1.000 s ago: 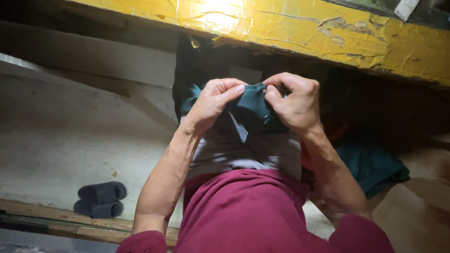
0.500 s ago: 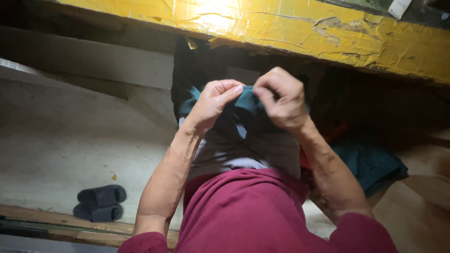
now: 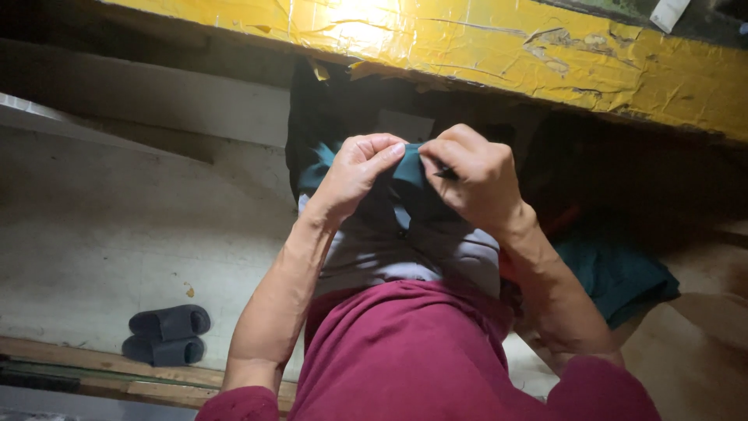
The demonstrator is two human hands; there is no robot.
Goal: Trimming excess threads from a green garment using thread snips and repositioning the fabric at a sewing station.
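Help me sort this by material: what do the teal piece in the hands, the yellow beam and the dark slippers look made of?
Teal piece: soft woven cloth, matte; it bunches and creases between the left hand and right hand.
Yellow beam: probably wood under glossy, cracked, peeling paint or tape.
Slippers: likely moulded foam or rubber, smooth, matte.

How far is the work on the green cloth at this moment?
Done: nothing finished shows. In hand: the left hand and the right hand pinch the top edge of the dark green cloth together, close under the yellow beam. Left: more green cloth lies untouched beside the right arm.
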